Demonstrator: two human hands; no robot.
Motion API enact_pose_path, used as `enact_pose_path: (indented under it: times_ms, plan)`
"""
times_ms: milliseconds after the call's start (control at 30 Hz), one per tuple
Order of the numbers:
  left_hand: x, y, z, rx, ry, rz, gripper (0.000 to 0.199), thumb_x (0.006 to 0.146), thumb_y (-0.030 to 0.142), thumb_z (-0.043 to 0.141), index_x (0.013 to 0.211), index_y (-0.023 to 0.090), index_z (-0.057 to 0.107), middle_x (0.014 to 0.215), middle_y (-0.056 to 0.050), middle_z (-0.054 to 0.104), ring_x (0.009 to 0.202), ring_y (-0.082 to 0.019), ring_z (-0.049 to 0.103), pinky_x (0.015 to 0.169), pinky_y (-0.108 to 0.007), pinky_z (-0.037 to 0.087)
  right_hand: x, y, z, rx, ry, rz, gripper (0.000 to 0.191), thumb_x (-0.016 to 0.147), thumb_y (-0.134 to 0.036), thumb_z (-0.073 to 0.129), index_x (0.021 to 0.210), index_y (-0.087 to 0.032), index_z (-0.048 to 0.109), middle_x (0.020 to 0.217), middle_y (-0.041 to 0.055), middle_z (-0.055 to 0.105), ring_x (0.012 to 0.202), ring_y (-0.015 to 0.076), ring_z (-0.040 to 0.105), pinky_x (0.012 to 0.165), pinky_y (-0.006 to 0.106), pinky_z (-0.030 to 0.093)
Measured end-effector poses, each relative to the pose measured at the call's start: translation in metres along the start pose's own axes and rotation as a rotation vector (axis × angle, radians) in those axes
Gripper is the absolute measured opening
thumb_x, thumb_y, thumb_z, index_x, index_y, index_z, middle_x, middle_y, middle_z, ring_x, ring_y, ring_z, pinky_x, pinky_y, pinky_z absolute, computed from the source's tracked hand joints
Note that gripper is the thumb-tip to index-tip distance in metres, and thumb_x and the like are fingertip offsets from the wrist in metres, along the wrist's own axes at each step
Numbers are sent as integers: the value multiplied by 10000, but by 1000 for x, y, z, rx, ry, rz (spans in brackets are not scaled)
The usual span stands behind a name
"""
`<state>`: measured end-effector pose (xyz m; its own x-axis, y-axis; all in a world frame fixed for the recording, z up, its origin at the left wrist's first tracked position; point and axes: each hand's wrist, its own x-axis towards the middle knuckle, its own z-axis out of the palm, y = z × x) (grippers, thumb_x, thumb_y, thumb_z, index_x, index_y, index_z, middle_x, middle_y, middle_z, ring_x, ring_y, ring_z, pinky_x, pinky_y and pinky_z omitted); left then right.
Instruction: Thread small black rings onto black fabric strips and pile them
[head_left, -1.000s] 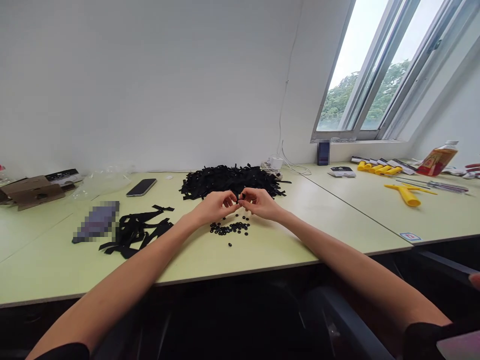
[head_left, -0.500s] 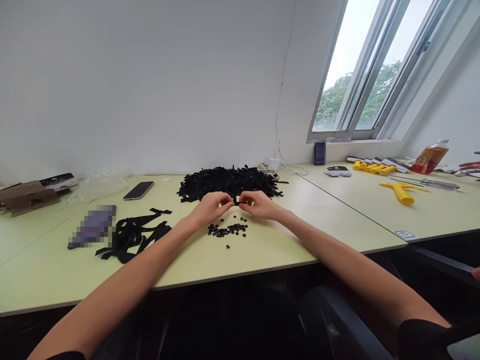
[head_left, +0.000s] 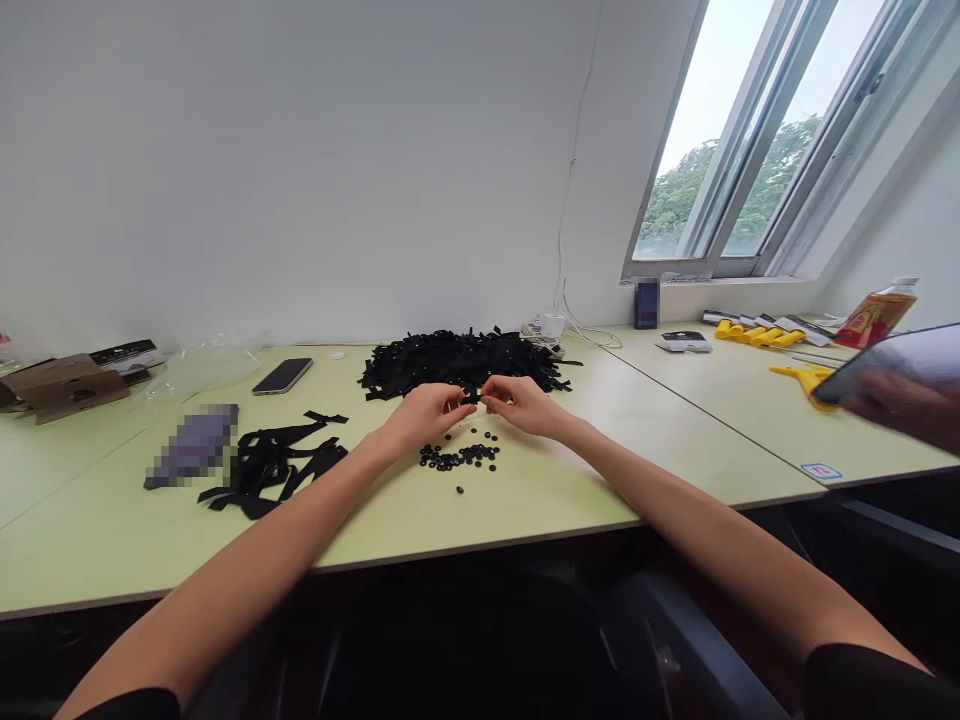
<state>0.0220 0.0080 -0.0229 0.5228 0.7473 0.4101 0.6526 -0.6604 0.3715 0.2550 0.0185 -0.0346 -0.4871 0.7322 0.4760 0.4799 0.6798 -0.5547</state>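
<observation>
The pale green surface (head_left: 570,500) runs along the wall under a slanted window (head_left: 750,140), and the biggest change is at the right side of the view. A co-worker's hand (head_left: 889,400) now reaches in there holding a flat dark slab (head_left: 892,365), perhaps a tablet, which was not over the surface in the earlier frame. It now covers most of the yellow plastic tool (head_left: 802,382), which lay in full view before, and it sits just below the orange-labelled bottle (head_left: 876,315). The heap of black strips (head_left: 457,362) lies in the middle of the surface, with looser black strips (head_left: 274,465) to the left, beside a pixelated, unreadable item (head_left: 193,447) and near a smartphone (head_left: 283,375). The person's left hand (head_left: 426,415) and right hand (head_left: 521,405) stay close together, both closed to a pinch on a small black piece (head_left: 471,398) just in front of the heap. Small black rings (head_left: 459,456) lie scattered just below the hands, and their spread matches the earlier frame.
</observation>
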Motion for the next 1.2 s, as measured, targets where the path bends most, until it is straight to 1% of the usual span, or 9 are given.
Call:
enact_pose_path:
  times_ms: [67, 167, 267, 400, 533, 700, 867, 1033, 1200]
  plan:
    - [-1, 0, -3, -5, -90, -4, 364, 980, 500, 596, 824, 196, 722, 798, -28, 716, 711, -182, 607, 632, -291, 381, 1, 3, -1, -5, 15, 38, 159, 963, -312, 579, 920, -191, 673, 721, 20, 710, 640, 156, 610, 634, 281, 433]
    - [-3, -1, -8, -58, -204, 45, 315, 994, 457, 581, 946, 219, 782, 882, -30, 750, 777, -185, 656, 686, -284, 429, 2, 6, -7, -27, 80, 56, 147, 948, -295, 585, 920, -188, 681, 707, 24, 704, 615, 150, 596, 616, 280, 421]
    - [-4, 0, -8, -60, -235, 122, 304, 1006, 412, 571, 1062, 224, 804, 970, -59, 750, 858, -197, 674, 745, -289, 455, 3, 8, -14, -21, 128, 53, 171, 945, -322, 589, 921, -185, 688, 732, 39, 708, 631, 157, 599, 613, 286, 422]
    - [-4, 3, 4, -33, -229, 231, 346, 1031, 388, 547, 1221, 215, 779, 1034, -99, 728, 950, -228, 663, 833, -316, 473, 2, 8, -17, -34, 128, 34, 206, 952, -350, 576, 926, -186, 696, 768, 43, 711, 638, 156, 576, 608, 290, 413]
    - [-3, 1, 14, -12, -235, 281, 302, 1031, 348, 564, 1164, 211, 799, 1056, -108, 731, 978, -236, 660, 868, -328, 474, 3, 5, -14, -50, 115, 18, 179, 940, -318, 577, 925, -185, 694, 750, 34, 704, 635, 153, 573, 624, 293, 426]
    - [-3, -1, 9, 4, -174, 292, 296, 1031, 338, 568, 1174, 194, 784, 972, -93, 727, 906, -217, 661, 842, -326, 474, 3, 7, -11, 21, 123, 20, 126, 903, -296, 620, 934, -193, 684, 790, 48, 733, 715, 179, 647, 665, 305, 469]
    - [-4, 4, 11, -8, -162, 328, 249, 1001, 361, 642, 1121, 217, 806, 980, -85, 728, 927, -222, 658, 842, -323, 478, 3, 8, -10, 18, 119, 19, 142, 898, -317, 626, 871, -190, 683, 748, 38, 713, 671, 166, 615, 640, 301, 452]
    - [-3, 8, 16, -27, -175, 301, 214, 998, 248, 600, 1008, 190, 806, 966, -89, 751, 902, -214, 679, 829, -306, 498, 2, 5, -10, 37, 114, 41, 178, 900, -352, 629, 876, -188, 695, 744, 35, 705, 663, 161, 603, 639, 301, 451]
    - [-2, 1, 15, 50, -137, 252, 237, 963, 221, 567, 942, 173, 798, 885, -88, 748, 860, -220, 673, 795, -311, 490, 2, 1, -11, 79, 98, 66, 222, 898, -399, 642, 871, -187, 705, 756, 43, 709, 684, 168, 614, 647, 313, 466]
